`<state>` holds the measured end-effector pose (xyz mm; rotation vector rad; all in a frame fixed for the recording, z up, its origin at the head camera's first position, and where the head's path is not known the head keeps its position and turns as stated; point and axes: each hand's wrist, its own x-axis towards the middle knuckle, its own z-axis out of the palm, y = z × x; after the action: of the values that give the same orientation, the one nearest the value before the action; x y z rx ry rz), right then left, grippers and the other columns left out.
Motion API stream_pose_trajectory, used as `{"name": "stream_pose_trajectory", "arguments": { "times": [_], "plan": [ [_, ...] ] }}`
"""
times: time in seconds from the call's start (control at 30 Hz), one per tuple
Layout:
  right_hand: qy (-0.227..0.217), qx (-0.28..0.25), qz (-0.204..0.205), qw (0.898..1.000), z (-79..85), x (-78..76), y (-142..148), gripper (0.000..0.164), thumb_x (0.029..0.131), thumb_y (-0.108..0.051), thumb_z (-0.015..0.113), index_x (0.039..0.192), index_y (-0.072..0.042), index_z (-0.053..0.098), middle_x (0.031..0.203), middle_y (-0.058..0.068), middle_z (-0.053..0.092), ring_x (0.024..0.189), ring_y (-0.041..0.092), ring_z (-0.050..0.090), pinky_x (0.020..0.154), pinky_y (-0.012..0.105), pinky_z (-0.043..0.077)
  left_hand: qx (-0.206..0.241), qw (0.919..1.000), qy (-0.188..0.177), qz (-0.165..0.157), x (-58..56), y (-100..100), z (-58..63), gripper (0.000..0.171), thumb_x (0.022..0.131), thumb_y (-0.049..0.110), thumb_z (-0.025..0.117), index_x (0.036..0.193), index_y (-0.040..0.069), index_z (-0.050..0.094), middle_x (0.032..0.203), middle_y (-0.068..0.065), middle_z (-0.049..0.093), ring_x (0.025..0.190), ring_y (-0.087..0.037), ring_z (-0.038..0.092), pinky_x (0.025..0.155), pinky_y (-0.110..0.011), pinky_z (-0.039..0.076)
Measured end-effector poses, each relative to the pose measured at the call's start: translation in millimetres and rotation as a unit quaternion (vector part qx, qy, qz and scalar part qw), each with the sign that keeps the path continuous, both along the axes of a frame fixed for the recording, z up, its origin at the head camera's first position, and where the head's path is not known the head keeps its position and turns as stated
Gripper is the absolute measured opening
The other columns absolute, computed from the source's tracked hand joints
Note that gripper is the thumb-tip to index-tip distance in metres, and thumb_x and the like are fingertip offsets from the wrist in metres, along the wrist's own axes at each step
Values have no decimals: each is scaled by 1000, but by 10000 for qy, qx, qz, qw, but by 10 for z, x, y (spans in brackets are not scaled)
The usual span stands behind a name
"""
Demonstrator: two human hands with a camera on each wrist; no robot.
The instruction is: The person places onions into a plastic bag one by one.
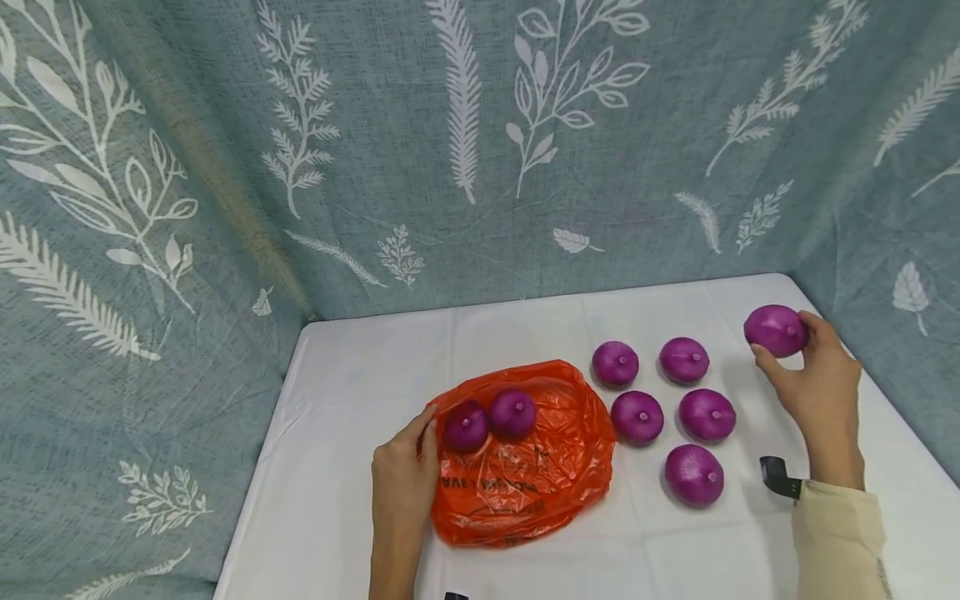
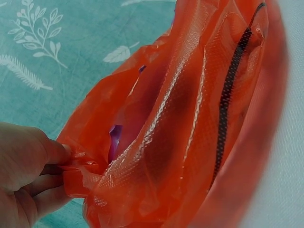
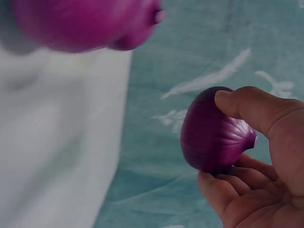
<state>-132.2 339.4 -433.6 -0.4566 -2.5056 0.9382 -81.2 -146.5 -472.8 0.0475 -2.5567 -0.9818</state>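
Observation:
Between thumb and fingers my right hand (image 1: 821,383) holds a purple onion (image 1: 777,331) above the right side of the table. The right wrist view shows the same onion (image 3: 216,133) gripped at its sides, its stem end toward the palm. My left hand (image 1: 405,475) pinches the edge of a red plastic bag (image 1: 555,492); in the left wrist view the bag's film (image 2: 80,166) is bunched between thumb and fingers. Two purple onions (image 1: 513,414) sit at the bag's open mouth, near the left fingertips. Dark print shows on the bag.
Several more purple onions (image 1: 707,415) stand on the white table (image 1: 345,375), between the bag and my right hand. A blue-green leaf-patterned cloth (image 1: 405,167) hangs behind the table and along both sides.

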Motion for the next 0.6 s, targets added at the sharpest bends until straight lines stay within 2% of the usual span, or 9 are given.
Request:
{"name": "stream_pose_trajectory", "arguments": {
  "times": [0.27,0.43,0.53,0.6],
  "plan": [
    [382,-96,139,9991,277,98,-193,81,94,-18,81,162,-3,39,155,28,49,144,43,47,118,53,36,-27,9998,130,-123,8,1,8,28,103,6,70,129,1,75,120,-21,75,85,-23,75,64,-32,58],
    [590,-131,278,9978,420,169,-322,81,94,-18,81,163,-8,40,157,23,49,145,38,47,119,47,35,0,9998,97,-153,13,10,25,28,103,8,70,129,2,75,119,-21,76,67,-18,61,57,-26,49],
    [675,-226,352,9968,486,207,-396,81,93,-17,81,163,-10,41,158,21,49,146,35,47,119,41,35,-7,9999,71,-141,15,13,26,28,103,8,70,130,3,75,120,-21,76,75,-20,69,61,-29,55],
    [777,-301,390,9958,521,233,-447,80,92,-15,83,162,-10,43,156,20,51,145,33,48,118,36,37,-10,9999,39,-128,17,12,24,28,103,8,70,130,3,75,121,-20,75,86,-23,74,67,-33,59]
  ]
}}
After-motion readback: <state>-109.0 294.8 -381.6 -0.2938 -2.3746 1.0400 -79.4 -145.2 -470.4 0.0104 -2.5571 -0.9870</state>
